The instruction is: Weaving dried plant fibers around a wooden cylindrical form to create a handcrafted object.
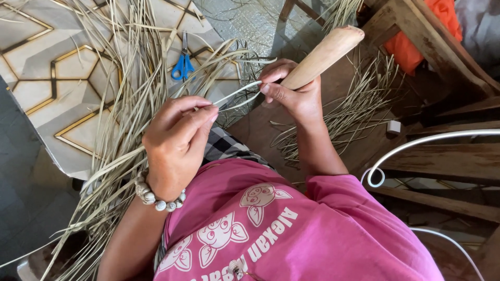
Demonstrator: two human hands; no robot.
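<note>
My left hand (177, 140) pinches one end of a thin pale dried leaf strip (237, 98). The strip runs across to my right hand (291, 91), which grips a pale wooden handle (325, 54) pointing up and to the right; whatever is at the handle's lower end is hidden in the fist. My right thumb presses the strip against it. A beaded bracelet (156, 198) sits on my left wrist. I wear a pink shirt (291, 229).
A large heap of dried leaf strips (125, 88) lies on a patterned mat (47, 67) at the left, with blue-handled scissors (183, 65) on it. More strips (359, 104) lie on the brown floor at the right. Wooden furniture (442, 57) and white metal rods (416, 143) stand at the right.
</note>
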